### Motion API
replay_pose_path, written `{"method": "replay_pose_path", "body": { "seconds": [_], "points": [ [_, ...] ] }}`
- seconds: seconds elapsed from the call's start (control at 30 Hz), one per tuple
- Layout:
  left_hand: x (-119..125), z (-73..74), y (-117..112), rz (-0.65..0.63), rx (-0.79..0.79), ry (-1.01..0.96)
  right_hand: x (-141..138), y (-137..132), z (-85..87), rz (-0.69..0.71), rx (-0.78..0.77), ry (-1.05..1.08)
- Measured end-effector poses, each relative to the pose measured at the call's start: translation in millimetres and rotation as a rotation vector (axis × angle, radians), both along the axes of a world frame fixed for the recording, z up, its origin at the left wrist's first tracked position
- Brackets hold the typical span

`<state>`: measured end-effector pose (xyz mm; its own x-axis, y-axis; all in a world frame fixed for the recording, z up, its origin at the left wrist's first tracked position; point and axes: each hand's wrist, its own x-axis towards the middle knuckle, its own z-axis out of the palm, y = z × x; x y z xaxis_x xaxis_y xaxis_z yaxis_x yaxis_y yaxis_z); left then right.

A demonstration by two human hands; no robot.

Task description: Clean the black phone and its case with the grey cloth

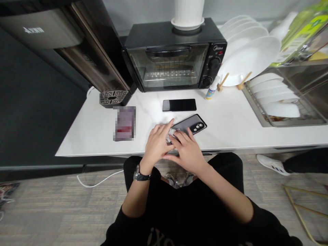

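Observation:
A clear phone case [189, 123] with a dark rim and camera cut-outs lies at a slant near the counter's front edge. My left hand [159, 140] grips its left end, index finger along the far edge and thumb on the near side. A crumpled white tissue [171, 132] sits on the case between my hands. With bent fingers, my right hand [187, 150] presses the tissue against the case; its fingertips are partly hidden. Just beyond lies a black phone [179, 105], screen up. A small white spray bottle [212, 89] stands to the right.
A toaster oven [169, 65] stands behind, with a white pot [189, 13] on top. At left are a drink dispenser [112, 97] and a blurred-out purple item [125, 123]. Racked plates [252, 51] and a sink [258, 111] are at right. Another person's shoe [273, 164] shows below.

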<state>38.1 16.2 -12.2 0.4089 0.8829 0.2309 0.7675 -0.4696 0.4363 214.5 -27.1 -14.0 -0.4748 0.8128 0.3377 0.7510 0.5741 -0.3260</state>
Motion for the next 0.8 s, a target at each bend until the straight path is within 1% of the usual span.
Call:
{"method": "replay_pose_path", "body": {
  "seconds": [0.1,0.2,0.27,0.33,0.5,0.57,0.7,0.77,0.8],
  "points": [
    [2,2.4,-2,0.017,0.011,0.002,27,-3,0.0,-0.038,0.021,-0.021],
    [3,5.1,-3,0.03,0.018,0.014,55,0,-2.0,-0.204,0.072,-0.065],
    [4,5.7,-3,0.026,0.017,0.016,64,6,-2.7,-0.316,0.096,-0.094],
    [4,5.3,-3,0.019,0.023,0.013,62,13,-3.0,-0.359,0.108,-0.097],
    [2,3.4,-2,0.005,0.034,0.011,30,26,-5.2,-0.354,0.08,0.003],
    [1,2.8,-2,-0.004,0.03,0.015,18,27,-6.3,-0.323,0.064,0.037],
    [-1,1.5,-1,-0.013,0.046,0.012,5,21,-7.1,-0.152,0.045,0.042],
    [-1,1.1,0,-0.007,0.047,0.018,7,19,-7.3,-0.072,0.025,0.053],
    [-1,1.1,0,-0.006,0.045,0.021,11,19,-7.6,-0.056,0.02,0.055]
  ]
}}
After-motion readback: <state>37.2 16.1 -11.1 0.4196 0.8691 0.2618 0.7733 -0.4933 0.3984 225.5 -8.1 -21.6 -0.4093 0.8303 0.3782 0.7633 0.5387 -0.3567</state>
